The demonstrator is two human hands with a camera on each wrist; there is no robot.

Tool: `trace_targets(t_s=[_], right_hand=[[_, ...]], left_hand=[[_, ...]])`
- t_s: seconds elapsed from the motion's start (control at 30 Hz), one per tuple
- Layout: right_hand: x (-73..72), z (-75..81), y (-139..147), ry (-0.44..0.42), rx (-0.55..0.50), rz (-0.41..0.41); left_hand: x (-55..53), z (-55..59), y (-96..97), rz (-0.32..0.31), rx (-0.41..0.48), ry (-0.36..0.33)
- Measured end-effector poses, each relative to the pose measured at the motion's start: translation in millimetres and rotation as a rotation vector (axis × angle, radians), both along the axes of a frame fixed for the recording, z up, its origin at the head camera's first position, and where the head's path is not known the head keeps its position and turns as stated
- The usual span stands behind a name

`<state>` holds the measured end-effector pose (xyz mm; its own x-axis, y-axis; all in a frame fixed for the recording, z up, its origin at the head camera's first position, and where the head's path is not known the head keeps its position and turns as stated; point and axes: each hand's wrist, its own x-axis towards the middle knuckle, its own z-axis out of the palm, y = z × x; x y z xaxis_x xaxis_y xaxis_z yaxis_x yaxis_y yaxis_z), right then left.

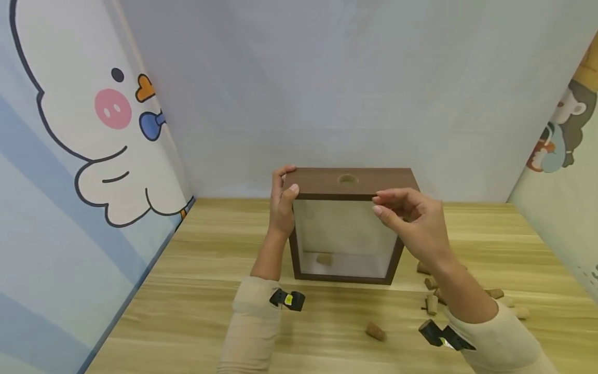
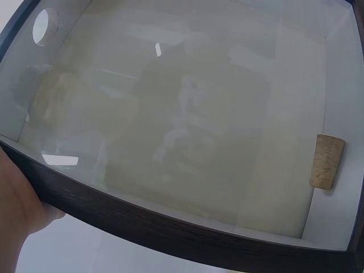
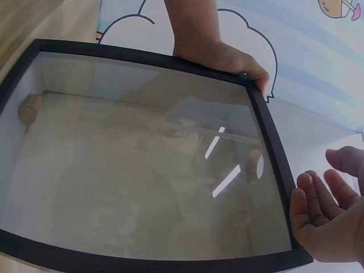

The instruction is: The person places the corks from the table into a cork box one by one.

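Observation:
A dark brown wooden shadow box point(image 1: 315, 182) with a clear front stands upright on the table. Its top panel has a round hole point(image 1: 348, 179). One tapered cork point(image 1: 324, 258) lies inside on the box floor; the same cork point(image 2: 327, 161) shows through the front in the left wrist view. My left hand point(image 1: 282, 208) grips the upper left corner, thumb on the top and fingers round the side. By the top's front right edge is my right hand point(image 1: 418, 221), its fingers bent loosely. In the right wrist view nothing shows between thumb and fingers of this right hand point(image 3: 330, 213).
A single cork point(image 1: 376, 331) lies on the wood-grain table point(image 1: 187, 311) in front of the box. Several more corks point(image 1: 432, 305) are scattered to the right, partly hidden by my right forearm. A pale wall point(image 1: 299, 104) stands close behind the box.

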<state>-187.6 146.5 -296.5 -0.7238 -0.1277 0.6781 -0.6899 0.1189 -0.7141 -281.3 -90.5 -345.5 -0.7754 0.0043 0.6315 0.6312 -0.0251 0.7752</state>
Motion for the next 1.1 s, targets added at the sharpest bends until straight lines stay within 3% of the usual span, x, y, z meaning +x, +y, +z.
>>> trace_targets(t_s=[0.17, 0.4, 0.7, 1.1], right_hand=[[7.7, -16.2, 4.5, -0.065, 0.026, 0.05], [17.0, -43.9, 12.4, -0.216, 0.107, 0.043], [27.5, -67.4, 27.9, -0.269, 0.176, 0.095], [34.8, -99.2, 42.9, -0.436, 0.228, 0.131]], left_hand=[[-0.2, -1.2, 1.5, -0.002, 0.007, 0.016], [1.1, -2.0, 1.3, 0.012, 0.003, 0.021], [-1.2, 0.3, -0.1, -0.005, 0.018, 0.046], [-2.6, -1.9, 2.5, 0.009, 0.012, 0.047]])
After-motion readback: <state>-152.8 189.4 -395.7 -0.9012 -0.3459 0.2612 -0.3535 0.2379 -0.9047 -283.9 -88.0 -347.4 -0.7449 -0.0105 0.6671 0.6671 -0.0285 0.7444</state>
